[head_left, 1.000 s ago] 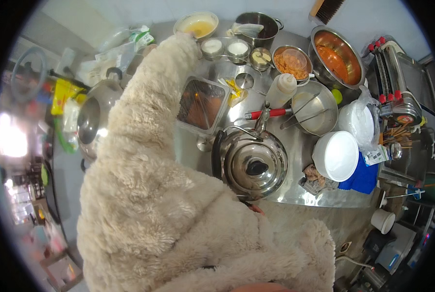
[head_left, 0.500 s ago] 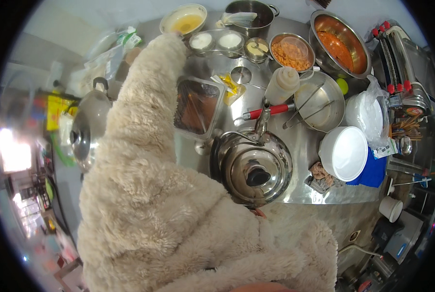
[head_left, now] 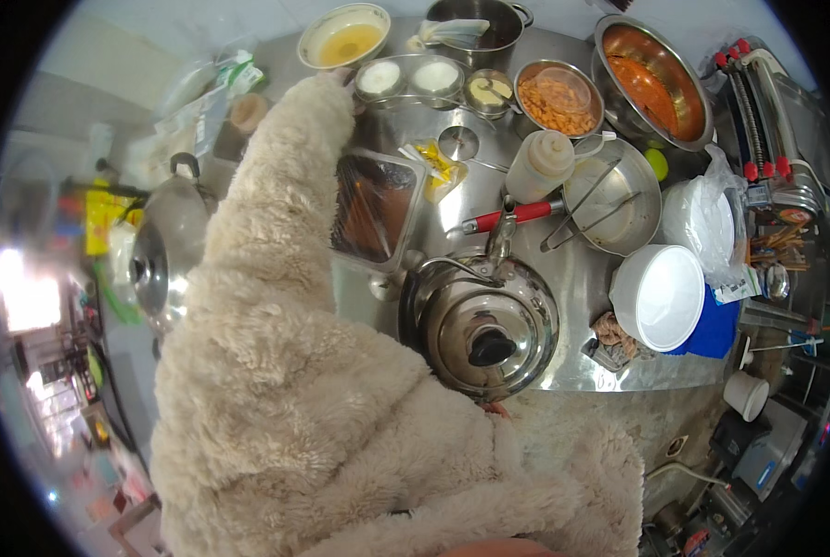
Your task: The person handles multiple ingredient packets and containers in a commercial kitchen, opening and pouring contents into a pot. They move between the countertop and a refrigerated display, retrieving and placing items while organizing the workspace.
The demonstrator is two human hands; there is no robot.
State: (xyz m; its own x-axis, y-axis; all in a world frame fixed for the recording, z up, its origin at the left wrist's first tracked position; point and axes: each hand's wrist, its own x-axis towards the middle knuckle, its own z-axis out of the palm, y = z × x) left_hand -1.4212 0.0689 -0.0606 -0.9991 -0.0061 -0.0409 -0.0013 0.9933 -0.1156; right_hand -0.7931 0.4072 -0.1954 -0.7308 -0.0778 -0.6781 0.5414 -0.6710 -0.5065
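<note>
My left arm, in a fluffy cream sleeve, reaches across to the far side of the metal table. Only a sliver of my left hand (head_left: 344, 77) shows past the cuff, by the rim of a bowl of yellowish liquid (head_left: 343, 45) and a metal rack holding two cups of white powder (head_left: 379, 80). Its fingers are hidden. Of my right hand (head_left: 496, 408), just a bit of skin peeks out below the steel kettle (head_left: 475, 343), at the table's front edge; the sleeve covers the rest. Beside my left sleeve lies a film-covered tray of dark brown food (head_left: 375, 206).
Right of the kettle are a pan with tongs (head_left: 610, 200), a squeeze bottle (head_left: 540, 165) and a white tub (head_left: 658, 297). Farther back stand a bowl of orange chunks (head_left: 556, 100) and a large steel bowl of red sauce (head_left: 651, 84). A lidded wok (head_left: 160, 251) is at left.
The view has shifted slightly. My left sleeve has moved a little, and more of a brownish container behind it shows. The vessels on the table stand as before.
</note>
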